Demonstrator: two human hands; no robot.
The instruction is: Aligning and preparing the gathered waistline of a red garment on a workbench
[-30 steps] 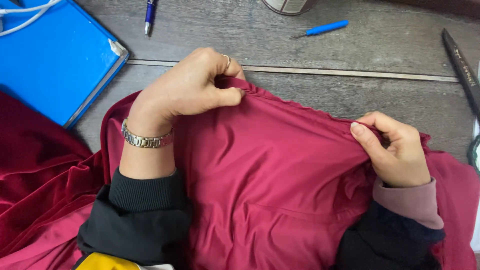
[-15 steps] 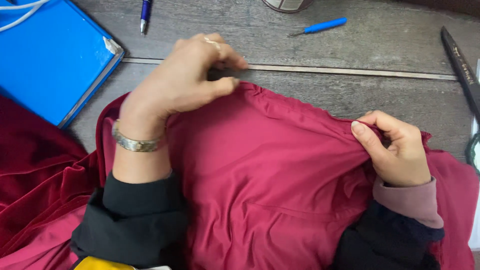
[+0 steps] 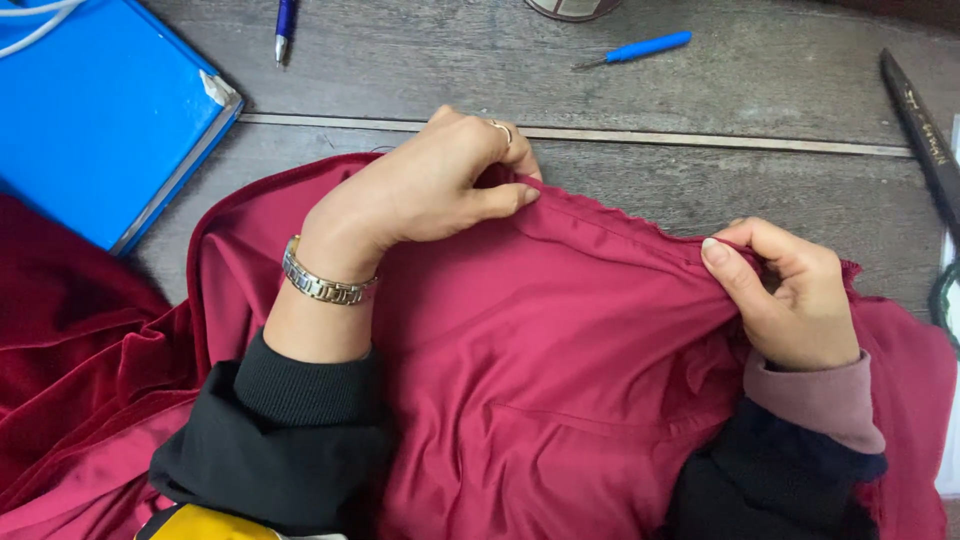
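A crimson red fabric [image 3: 560, 360] lies spread over a grey wooden table [image 3: 700, 110]. My left hand [image 3: 430, 185], with a metal watch on its wrist and a ring on one finger, pinches the fabric's upper folded edge near the middle. My right hand [image 3: 790, 295] grips the same edge further right, thumb on top, and the cloth is bunched up under it. The edge runs taut between both hands. Dark sleeves cover both forearms.
A blue folder [image 3: 90, 110] lies at the upper left with a white cable on it. A blue pen [image 3: 284, 25] and a small blue-handled tool [image 3: 640, 48] lie at the far side. Black scissors [image 3: 925, 130] rest at the right edge. Darker red velvet [image 3: 60, 330] is piled at left.
My left hand slid to the right along the fabric's edge and took a new pinch closer to the right hand. My right hand kept its grip in place.
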